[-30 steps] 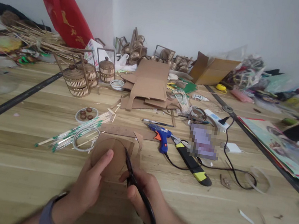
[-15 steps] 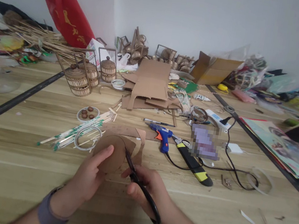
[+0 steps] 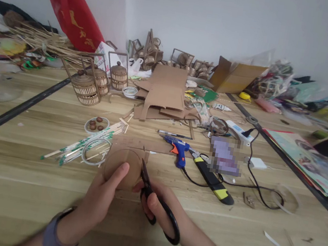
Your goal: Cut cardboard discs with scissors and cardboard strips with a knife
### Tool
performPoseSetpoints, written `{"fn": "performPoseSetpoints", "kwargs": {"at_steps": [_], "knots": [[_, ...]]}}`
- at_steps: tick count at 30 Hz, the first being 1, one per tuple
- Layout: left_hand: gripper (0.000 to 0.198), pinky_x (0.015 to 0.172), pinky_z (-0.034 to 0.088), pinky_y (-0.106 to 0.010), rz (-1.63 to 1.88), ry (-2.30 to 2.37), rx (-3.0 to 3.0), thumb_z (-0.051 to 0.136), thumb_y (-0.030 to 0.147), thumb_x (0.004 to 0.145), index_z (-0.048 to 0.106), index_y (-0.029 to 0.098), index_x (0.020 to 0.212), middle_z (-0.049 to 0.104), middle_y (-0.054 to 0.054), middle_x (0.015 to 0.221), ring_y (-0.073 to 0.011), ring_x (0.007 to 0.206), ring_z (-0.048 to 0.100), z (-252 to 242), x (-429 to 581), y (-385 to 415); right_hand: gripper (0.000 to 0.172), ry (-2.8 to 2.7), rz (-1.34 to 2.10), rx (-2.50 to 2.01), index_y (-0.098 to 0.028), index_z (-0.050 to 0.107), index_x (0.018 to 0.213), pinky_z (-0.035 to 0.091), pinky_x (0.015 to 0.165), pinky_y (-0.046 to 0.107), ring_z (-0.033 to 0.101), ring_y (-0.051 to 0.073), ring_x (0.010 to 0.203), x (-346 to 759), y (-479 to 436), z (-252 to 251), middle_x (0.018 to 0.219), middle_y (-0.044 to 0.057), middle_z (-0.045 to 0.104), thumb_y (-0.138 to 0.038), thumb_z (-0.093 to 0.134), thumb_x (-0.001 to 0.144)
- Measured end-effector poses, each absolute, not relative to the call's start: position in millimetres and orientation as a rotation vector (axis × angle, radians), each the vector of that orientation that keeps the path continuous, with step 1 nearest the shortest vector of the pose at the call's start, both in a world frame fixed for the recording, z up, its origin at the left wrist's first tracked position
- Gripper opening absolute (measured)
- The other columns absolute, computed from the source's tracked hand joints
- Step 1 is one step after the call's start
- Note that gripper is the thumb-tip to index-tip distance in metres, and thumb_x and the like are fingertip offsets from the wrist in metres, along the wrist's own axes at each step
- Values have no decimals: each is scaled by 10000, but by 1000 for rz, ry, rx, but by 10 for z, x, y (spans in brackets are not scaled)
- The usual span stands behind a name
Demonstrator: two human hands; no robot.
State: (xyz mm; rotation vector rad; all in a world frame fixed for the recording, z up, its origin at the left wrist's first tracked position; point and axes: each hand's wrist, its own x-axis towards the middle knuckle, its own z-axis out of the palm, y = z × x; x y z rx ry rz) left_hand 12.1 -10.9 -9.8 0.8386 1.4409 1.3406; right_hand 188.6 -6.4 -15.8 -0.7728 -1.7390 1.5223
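Cardboard piece (image 3: pixel 117 162), one: it is sitting over the middle of the bench (image 3: pixel 214 236), toward the near edge, is probably handling as light, stiff yet easily creased and hardly slippery, best held flat inside its margin, and is showing plain matt brown with a rounded outline. Left hand (image 3: pixel 100 199): its grip is pinching the piece, thumb pressing on top, though the fingers beneath are hiding and their spread cannot be told. Right hand (image 3: pixel 166 202): its grip is curling closed through the loops of black-handled scissors (image 3: pixel 148 191), whose visible blade is pointing along the outline's right side.
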Motion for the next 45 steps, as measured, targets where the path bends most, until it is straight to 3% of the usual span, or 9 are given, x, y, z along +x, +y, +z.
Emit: {"fn": "performPoseSetpoints", "kwargs": {"at_steps": [12, 19, 28, 34, 45], "knots": [[601, 1103, 445, -434, 1222, 1336, 964, 724, 590, 789, 715, 144, 1193, 717, -128, 1270, -340, 1253, 611, -161, 115, -154, 721, -1754, 1529, -851, -184, 507, 796, 337, 457, 229, 418, 107, 500, 1909, -65, -78, 594, -33, 458, -871, 297, 863], [522, 1118, 427, -424, 1245, 1358, 999, 724, 562, 799, 745, 179, 1154, 736, -103, 1237, -332, 1261, 604, -191, 134, -151, 784, -1738, 1540, -885, -183, 507, 769, 359, 472, 244, 450, 116, 490, 1900, -73, -109, 575, -16, 483, -913, 228, 825], [500, 1155, 384, -433, 1238, 1398, 1056, 702, 561, 811, 743, 210, 1164, 722, -85, 1260, -330, 1311, 556, -124, 151, -161, 765, -1695, 1539, -898, -202, 475, 711, 331, 431, 232, 397, 102, 451, 1869, -86, -123, 531, -37, 428, -922, 237, 814], [524, 1177, 343, -393, 1242, 1429, 1044, 703, 572, 807, 718, 201, 1177, 686, -91, 1321, -310, 1364, 508, -154, 143, -173, 770, -1651, 1509, -900, -192, 501, 751, 298, 403, 226, 369, 99, 418, 1839, -122, -135, 491, -52, 405, -912, 238, 828], [553, 1163, 363, -428, 1246, 1424, 960, 744, 589, 749, 731, 197, 1138, 740, -97, 1210, -334, 1305, 562, -141, 155, -177, 783, -1616, 1532, -902, -168, 546, 813, 273, 375, 203, 335, 84, 402, 1835, -140, -145, 491, -73, 376, -906, 284, 828]]}}
